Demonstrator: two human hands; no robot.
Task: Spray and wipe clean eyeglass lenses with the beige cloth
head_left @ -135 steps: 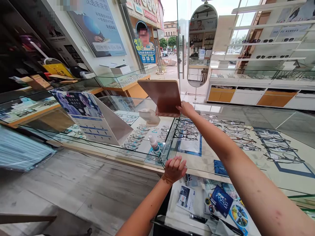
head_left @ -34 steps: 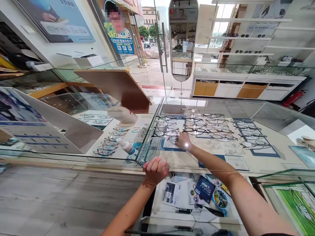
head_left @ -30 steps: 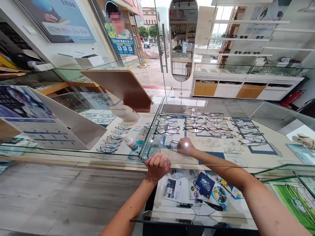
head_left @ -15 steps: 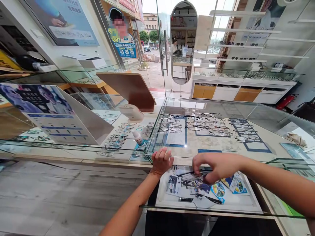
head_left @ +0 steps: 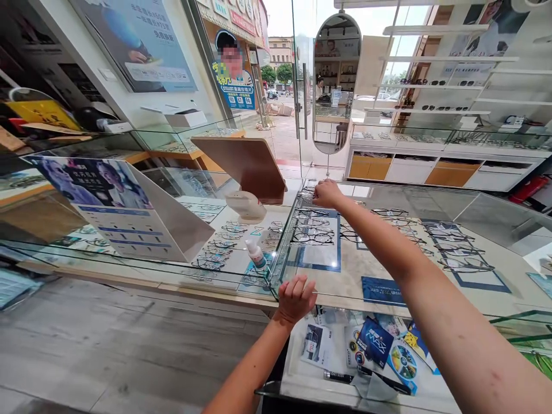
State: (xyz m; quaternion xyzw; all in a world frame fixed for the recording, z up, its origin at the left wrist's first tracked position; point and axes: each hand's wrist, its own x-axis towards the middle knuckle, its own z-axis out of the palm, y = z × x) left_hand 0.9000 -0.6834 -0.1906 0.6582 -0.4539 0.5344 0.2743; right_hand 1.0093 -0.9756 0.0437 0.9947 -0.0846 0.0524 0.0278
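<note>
Two bare hands work at a glass counter; the right hand bends at spectacles far left in the right case, grip unclear; the left hand curls near its edge, closure unclear; eyeglass rows lie arranged, completeness unclear.

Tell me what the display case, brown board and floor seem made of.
Display case: clear, glossy glass panes, judging by reflections and greenish edges.
Brown board: smooth, satin wood or laminate; its even sheen settles neither.
Floor: matte grey planks, grain showing, perhaps wood or an imitation.
</note>
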